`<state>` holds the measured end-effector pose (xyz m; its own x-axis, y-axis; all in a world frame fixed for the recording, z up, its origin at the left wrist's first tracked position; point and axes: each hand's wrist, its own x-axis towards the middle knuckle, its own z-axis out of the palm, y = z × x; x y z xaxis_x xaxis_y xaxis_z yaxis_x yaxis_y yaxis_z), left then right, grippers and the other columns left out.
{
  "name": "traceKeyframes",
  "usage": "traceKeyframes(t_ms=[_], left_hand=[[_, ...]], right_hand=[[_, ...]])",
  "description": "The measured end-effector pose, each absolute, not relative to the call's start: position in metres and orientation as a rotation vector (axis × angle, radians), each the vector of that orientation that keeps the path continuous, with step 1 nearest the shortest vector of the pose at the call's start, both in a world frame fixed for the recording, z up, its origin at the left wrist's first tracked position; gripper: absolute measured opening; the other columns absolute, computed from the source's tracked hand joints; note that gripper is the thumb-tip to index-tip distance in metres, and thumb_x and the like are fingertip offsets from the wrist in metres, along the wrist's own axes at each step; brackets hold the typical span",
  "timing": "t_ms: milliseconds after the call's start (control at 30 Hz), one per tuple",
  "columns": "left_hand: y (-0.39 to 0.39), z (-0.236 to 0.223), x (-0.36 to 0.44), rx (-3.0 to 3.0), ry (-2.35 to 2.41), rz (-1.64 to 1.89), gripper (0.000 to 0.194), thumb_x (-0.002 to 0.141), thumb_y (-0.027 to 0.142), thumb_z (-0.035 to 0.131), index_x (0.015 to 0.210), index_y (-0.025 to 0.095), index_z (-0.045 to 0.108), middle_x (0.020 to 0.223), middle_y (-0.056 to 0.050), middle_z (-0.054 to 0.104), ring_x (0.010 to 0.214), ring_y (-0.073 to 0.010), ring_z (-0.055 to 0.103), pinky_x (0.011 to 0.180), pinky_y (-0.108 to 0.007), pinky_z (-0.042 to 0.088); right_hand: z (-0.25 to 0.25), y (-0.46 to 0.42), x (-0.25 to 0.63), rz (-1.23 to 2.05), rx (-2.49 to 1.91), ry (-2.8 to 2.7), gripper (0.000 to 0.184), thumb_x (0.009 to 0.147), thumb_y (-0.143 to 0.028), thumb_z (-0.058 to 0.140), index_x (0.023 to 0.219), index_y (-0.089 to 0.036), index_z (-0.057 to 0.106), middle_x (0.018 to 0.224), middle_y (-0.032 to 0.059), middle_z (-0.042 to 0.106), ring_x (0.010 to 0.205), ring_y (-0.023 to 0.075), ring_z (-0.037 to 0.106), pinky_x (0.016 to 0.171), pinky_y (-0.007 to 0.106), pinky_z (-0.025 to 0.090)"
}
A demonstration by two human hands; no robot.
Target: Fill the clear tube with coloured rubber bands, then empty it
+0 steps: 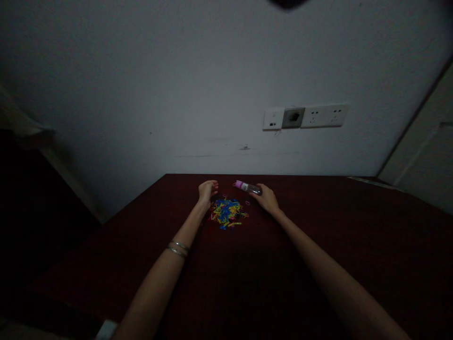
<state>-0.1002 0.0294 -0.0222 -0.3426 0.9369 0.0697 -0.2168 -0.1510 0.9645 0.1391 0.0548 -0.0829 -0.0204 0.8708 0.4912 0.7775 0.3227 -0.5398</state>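
Observation:
A clear bottle [253, 189] with a pink cap [239, 184] lies in my right hand [268, 200], whose fingers wrap round its base end. The bottle is tilted nearly flat, its cap end pointing left toward my other hand. My left hand [208, 191] is raised beside the pile, fingers bent loosely and partly apart, with nothing visible in them. Between and just below both hands sits a pile of small coloured pieces [226, 212], blue, yellow, pink and red. They look like clips or loops, too small to tell exactly. One pink loop [247, 203] lies apart, near the right hand.
The dark red-brown table [233, 274] reaches back to a grey wall [198, 94]. A row of wall sockets [304, 117] is mounted above its back edge. A door [424, 141] stands at the right. Something pale [106, 329] shows at the lower left edge.

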Motion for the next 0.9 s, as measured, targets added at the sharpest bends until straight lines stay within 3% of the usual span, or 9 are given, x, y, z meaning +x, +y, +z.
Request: traceKeyframes(t_ms=[367, 700, 800, 900], left_hand=[[0.029, -0.021, -0.099, 0.961, 1.213, 1.607, 0.019, 0.054, 0.013, 0.049, 0.068, 0.014, 0.062, 0.075, -0.006, 0.063, 0.061, -0.0114, 0.057, 0.054, -0.022, 0.044], [0.027, -0.015, -0.096, 1.16, 1.316, 1.486, 0.017, 0.055, 0.011, 0.05, 0.064, 0.014, 0.065, 0.066, -0.006, 0.062, 0.056, -0.0113, 0.054, 0.051, -0.021, 0.042], [0.025, -0.01, -0.096, 1.297, 1.372, 1.407, 0.015, 0.057, 0.011, 0.053, 0.063, 0.015, 0.066, 0.061, -0.005, 0.062, 0.056, -0.0119, 0.053, 0.051, -0.021, 0.041], [0.019, -0.001, -0.099, 1.556, 1.379, 1.257, 0.016, 0.055, 0.01, 0.056, 0.065, 0.015, 0.067, 0.061, -0.005, 0.063, 0.057, -0.0131, 0.054, 0.054, -0.023, 0.042]], right_hand=[[-0.084, 0.069, 0.111, 0.119, -1.535, -1.854, 0.053, 0.077, -0.041, 0.056, 0.123, -0.016, 0.048, 0.113, 0.0128, 0.055, 0.104, 0.0248, 0.05, 0.087, 0.035, 0.038], [-0.063, 0.053, 0.114, 0.138, -1.639, -1.875, 0.083, 0.066, -0.052, 0.062, 0.136, -0.018, 0.031, 0.12, 0.0163, 0.046, 0.107, 0.0321, 0.045, 0.083, 0.04, 0.039], [-0.051, 0.044, 0.117, 0.096, -1.598, -1.918, 0.081, 0.065, -0.048, 0.064, 0.134, -0.018, 0.034, 0.12, 0.0164, 0.045, 0.105, 0.032, 0.045, 0.083, 0.041, 0.039], [-0.038, 0.03, 0.115, 0.019, -1.493, -1.941, 0.065, 0.07, -0.042, 0.06, 0.127, -0.017, 0.043, 0.117, 0.0154, 0.047, 0.105, 0.0305, 0.044, 0.084, 0.04, 0.039]])
